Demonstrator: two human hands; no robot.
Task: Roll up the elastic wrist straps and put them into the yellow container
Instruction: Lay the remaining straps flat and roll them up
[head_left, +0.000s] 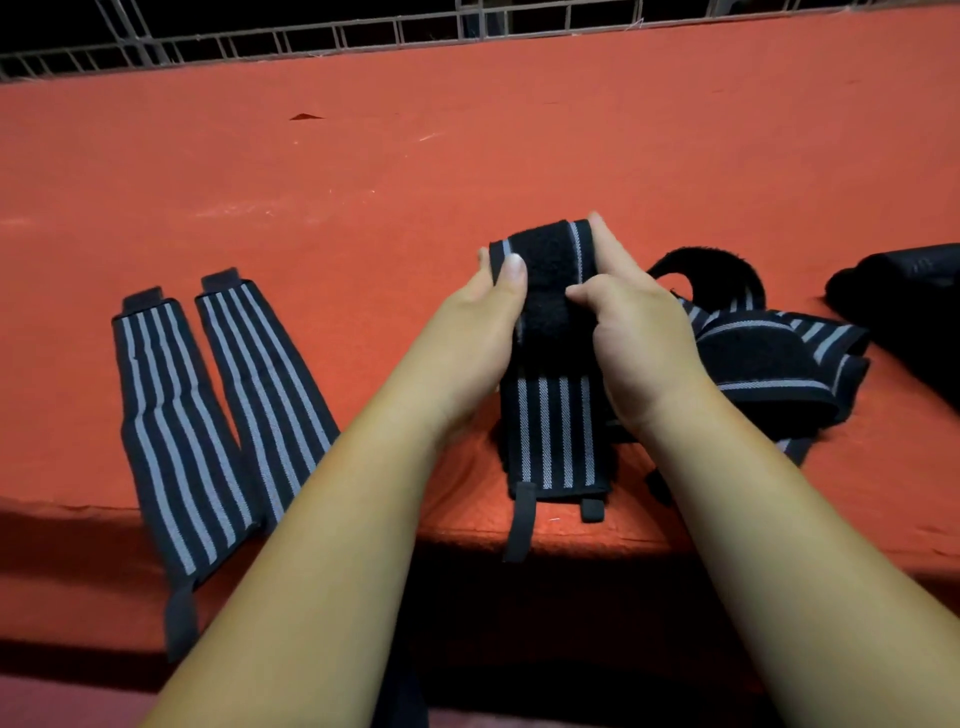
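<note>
Black strap (550, 431) between left hand (478, 332), right hand (639, 343)

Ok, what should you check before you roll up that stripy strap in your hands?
1. Both hands gripping: the left hand and right hand pinch the far end of the held strap: ok.
2. Strap straight: its striped part lies flat, pointing at the table edge: ok.
3. Tail free: the thin loop hangs over the edge, caught on nothing: ok.
4. Clear of the pile of straps: the pile lies right against the right hand: cannot tell.
5. Yellow container ready: none in view: not ok.
</note>
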